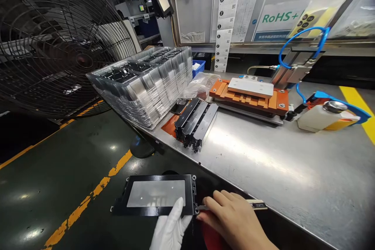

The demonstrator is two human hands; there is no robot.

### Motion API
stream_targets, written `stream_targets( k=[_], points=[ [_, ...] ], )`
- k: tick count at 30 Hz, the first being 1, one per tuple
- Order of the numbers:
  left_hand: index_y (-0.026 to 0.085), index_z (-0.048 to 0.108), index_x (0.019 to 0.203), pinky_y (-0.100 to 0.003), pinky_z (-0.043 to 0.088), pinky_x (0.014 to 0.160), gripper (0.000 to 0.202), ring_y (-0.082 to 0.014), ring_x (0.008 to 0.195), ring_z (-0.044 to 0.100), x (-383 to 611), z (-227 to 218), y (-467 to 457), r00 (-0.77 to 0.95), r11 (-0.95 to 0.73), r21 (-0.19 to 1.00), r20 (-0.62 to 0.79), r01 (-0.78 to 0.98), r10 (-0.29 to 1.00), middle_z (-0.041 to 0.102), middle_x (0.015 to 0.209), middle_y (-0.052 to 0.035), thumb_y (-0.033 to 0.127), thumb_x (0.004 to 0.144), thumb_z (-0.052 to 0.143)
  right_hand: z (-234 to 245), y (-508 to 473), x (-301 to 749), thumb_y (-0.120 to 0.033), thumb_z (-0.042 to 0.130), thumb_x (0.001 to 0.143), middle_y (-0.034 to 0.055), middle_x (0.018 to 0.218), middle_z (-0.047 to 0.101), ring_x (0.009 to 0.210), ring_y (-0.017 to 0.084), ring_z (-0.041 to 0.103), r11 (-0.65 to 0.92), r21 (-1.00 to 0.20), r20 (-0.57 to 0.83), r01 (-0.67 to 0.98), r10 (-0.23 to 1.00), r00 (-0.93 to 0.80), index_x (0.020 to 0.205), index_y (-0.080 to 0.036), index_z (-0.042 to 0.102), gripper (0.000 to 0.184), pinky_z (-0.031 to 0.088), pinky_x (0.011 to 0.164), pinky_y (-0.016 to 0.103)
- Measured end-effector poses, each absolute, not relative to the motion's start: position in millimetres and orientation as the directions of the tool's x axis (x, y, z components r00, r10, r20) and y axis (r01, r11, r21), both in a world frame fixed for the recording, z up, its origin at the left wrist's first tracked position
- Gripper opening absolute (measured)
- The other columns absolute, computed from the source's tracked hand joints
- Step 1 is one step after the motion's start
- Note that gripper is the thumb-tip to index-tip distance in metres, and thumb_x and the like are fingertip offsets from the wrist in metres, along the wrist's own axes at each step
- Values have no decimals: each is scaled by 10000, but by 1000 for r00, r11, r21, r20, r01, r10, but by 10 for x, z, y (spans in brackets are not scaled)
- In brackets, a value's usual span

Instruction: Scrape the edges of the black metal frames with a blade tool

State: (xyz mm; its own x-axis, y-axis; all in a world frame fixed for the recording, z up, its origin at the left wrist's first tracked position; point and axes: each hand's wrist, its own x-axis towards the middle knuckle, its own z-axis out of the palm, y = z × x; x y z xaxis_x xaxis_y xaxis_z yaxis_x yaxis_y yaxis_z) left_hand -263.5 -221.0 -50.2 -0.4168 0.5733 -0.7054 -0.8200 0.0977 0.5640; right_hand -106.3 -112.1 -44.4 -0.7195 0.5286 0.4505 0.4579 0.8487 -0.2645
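Note:
My left hand (pixel 171 224), in a white glove, grips a black plastic frame with a clear window (pixel 156 194) from its lower edge. The thumb lies over the front of the window, and the frame is held out over the floor in front of the bench. My bare right hand (pixel 234 216) is closed around a slim knife (pixel 258 204) whose pale handle end with dark markings sticks out past the knuckles. Its thin metal tip is at the lower right corner of the frame, near a screw lug. Most of the handle is hidden by the fingers.
Several black housings (pixel 196 123) lie side by side on the metal bench (pixel 263 160). Behind them are stacked clear trays (pixel 152 93) of black parts, an orange press fixture (pixel 249 95) with a blue hose, and a white bottle (pixel 319 115). A large fan (pixel 82 60) stands left.

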Motion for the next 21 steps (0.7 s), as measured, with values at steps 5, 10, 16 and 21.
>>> stream_targets(
  k=[5, 10, 16, 21],
  points=[
    [71, 729, 958, -504, 585, 989, 122, -341, 1058, 720, -2559, -277, -2073, -356, 140, 510, -747, -849, 561, 774, 1070, -178, 48, 884, 634, -476, -1095, -1051, -530, 301, 1033, -27, 618, 592, 543, 174, 553, 854, -253, 447, 455, 520, -728, 780, -256, 581, 466, 324, 539, 345],
    [58, 702, 1064, -425, 633, 906, 187, -323, 1026, 734, -2523, -79, -2012, -332, 164, 495, -759, -853, 560, 780, 1030, -173, 67, 885, 649, -486, -1081, -1035, -569, 354, 1007, -29, 615, 588, 541, 173, 548, 875, -245, 446, 418, 485, -752, 762, -254, 574, 456, 323, 542, 343],
    [118, 750, 1005, -364, 613, 928, 151, -285, 1063, 722, -2584, -97, -2028, -189, 191, 395, -742, -899, 644, 784, 1024, -107, 111, 867, 689, -457, -1060, -1031, -554, 302, 1027, -33, 559, 572, 494, 147, 508, 904, -185, 493, 384, 424, -760, 677, -241, 560, 536, 287, 520, 335],
    [96, 731, 751, -316, 627, 806, 85, -233, 890, 745, -2666, -155, -2068, -190, 291, 462, -747, -838, 637, 772, 870, -103, 122, 830, 744, -442, -1023, -1042, -553, 321, 1034, -56, 522, 532, 466, 128, 439, 930, -166, 592, 329, 361, -721, 632, -230, 529, 556, 259, 509, 317]
  ],
)
